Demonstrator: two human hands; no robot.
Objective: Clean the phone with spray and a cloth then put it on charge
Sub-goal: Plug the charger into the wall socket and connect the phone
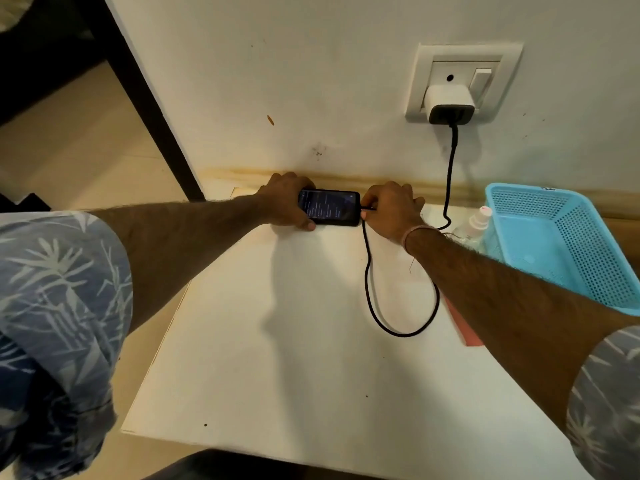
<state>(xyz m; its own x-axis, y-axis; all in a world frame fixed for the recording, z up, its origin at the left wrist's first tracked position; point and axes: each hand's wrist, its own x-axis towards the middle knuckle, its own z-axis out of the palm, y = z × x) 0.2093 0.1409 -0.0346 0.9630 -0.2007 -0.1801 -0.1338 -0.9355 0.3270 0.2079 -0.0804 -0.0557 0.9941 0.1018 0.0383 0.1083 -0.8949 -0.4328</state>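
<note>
- Phone (329, 206) lies flat at the far edge of the tabletop (294, 358), close to the wall, screen up and lit
- Our left hand (284, 202) grasps the phone's left end, thumb on the near side and fingers curled over the far side
- Our right hand (389, 211) pinches the connector (367, 209) of the black cable (367, 271) at the phone's right end; the fingers hide the port, so we cannot tell whether the plug is fully seated
- Cable trails in a slack loop over the tabletop, then climbs to the white charger (449, 105) in the wall socket (426, 64); switch position unreadable
- Spray bottle (478, 220) stands just beside the blue basket (519, 188) at the right edge; a red cloth (464, 327) shows under our right forearm
- Judgement: wiping looks done, and we are on the charging step
- For a clean insertion: keep the connector in line with the port, push straight with no rocking, and brace the far end with the left hand so the phone does not slide
- Leave the loop slack so nothing tugs the plug, then check the screen for a charging sign and the socket switch
</note>
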